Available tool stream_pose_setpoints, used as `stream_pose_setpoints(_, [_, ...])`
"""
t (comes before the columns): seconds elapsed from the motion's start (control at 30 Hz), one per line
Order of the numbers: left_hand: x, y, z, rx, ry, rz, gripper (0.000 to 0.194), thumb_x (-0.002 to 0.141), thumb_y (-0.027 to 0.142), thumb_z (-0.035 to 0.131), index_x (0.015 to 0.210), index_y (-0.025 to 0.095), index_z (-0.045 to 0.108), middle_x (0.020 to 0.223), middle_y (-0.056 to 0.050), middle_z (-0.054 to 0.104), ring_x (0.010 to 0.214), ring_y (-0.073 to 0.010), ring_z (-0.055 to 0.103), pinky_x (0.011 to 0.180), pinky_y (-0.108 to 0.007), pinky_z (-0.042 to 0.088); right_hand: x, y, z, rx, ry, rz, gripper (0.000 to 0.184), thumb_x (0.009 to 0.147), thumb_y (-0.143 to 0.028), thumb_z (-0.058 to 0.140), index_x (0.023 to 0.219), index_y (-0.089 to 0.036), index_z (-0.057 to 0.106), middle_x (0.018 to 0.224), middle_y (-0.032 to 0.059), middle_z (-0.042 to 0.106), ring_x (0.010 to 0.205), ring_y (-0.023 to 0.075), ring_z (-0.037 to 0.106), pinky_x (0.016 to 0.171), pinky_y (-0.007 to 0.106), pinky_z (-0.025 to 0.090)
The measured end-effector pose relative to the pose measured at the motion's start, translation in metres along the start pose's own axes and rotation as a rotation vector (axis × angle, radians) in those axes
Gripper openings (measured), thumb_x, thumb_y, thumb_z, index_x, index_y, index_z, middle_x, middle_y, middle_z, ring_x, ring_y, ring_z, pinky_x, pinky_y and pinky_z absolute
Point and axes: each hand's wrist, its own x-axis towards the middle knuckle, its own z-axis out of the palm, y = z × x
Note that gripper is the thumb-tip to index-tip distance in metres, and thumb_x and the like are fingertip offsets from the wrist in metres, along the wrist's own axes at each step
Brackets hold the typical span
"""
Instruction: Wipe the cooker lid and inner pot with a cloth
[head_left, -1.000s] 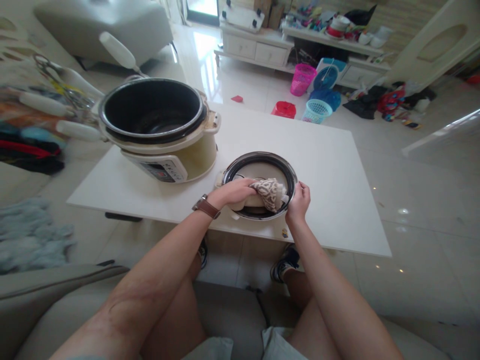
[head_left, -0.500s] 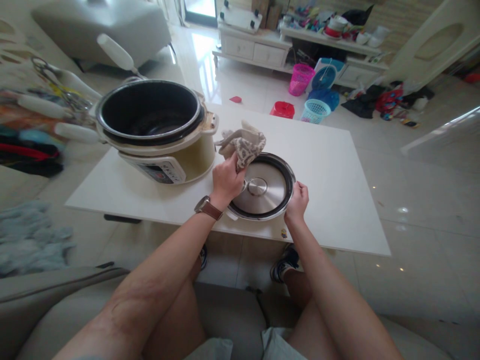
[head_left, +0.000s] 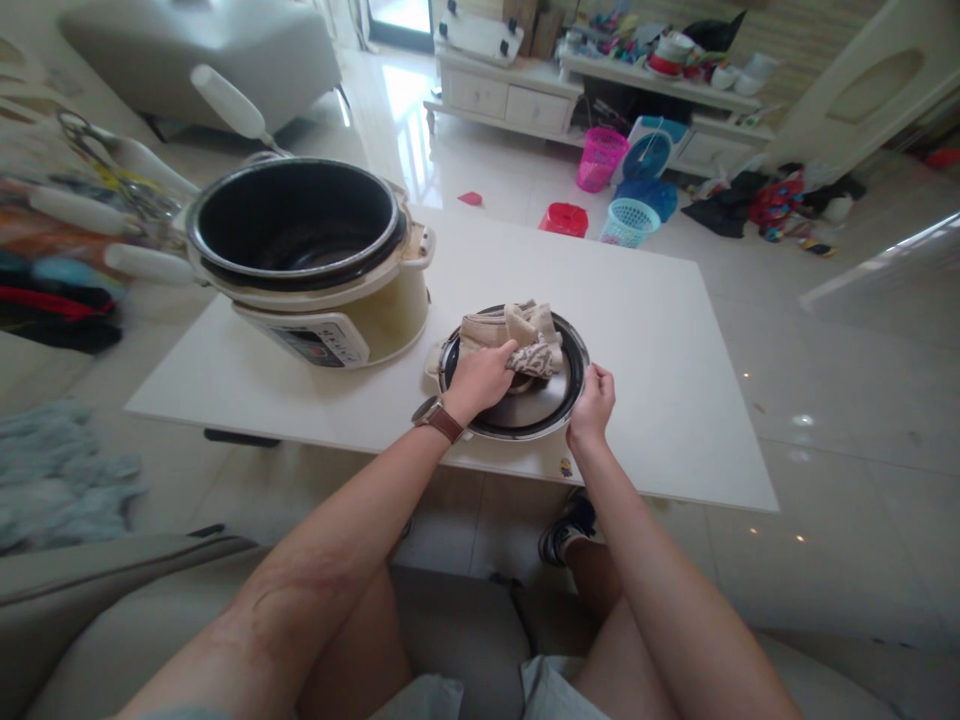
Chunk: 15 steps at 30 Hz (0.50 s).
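Observation:
A round rice cooker lid (head_left: 551, 405) lies on the white table (head_left: 660, 370), its metal inner face and black seal ring upward. My left hand (head_left: 484, 380), with a watch on the wrist, grips a patterned beige cloth (head_left: 517, 330) that rests over the lid's upper part and centre. At the lid's right edge my right hand (head_left: 592, 402) is closed on the rim, fingers curled round it. To the left stands the cooker (head_left: 390, 325), its top uncovered and its dark inner pot (head_left: 292, 220) showing.
White-handled utensils (head_left: 225, 100) stick up behind and left of the cooker. Beyond the table, a pink basket (head_left: 602, 158), a red container (head_left: 564, 218) and a light blue basket (head_left: 630, 222) sit on the floor. A white cabinet (head_left: 510, 100) stands farther back.
My left hand has brought the cloth from above the lid's upper left edge rightward and down onto its inner face. My right hand stays on the rim.

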Motion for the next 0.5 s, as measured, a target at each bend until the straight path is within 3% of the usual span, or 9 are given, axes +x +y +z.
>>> stream_pose_setpoints(0.5, [0.0002,-0.0014,0.0006,0.019,-0.015,-0.011,0.039,0.098,0.019,0.048,0.134,0.027,0.061,0.116,-0.01,0.078,0.109,-0.0291,0.074,0.091,-0.035,0.052,-0.0007,0.0004,0.0002,-0.003,-0.007,-0.001,0.046,0.081,-0.064,0.067,0.1,-0.021,0.066,0.09,-0.0018,0.065,0.087,0.0168,0.059,0.087,0.033,0.048])
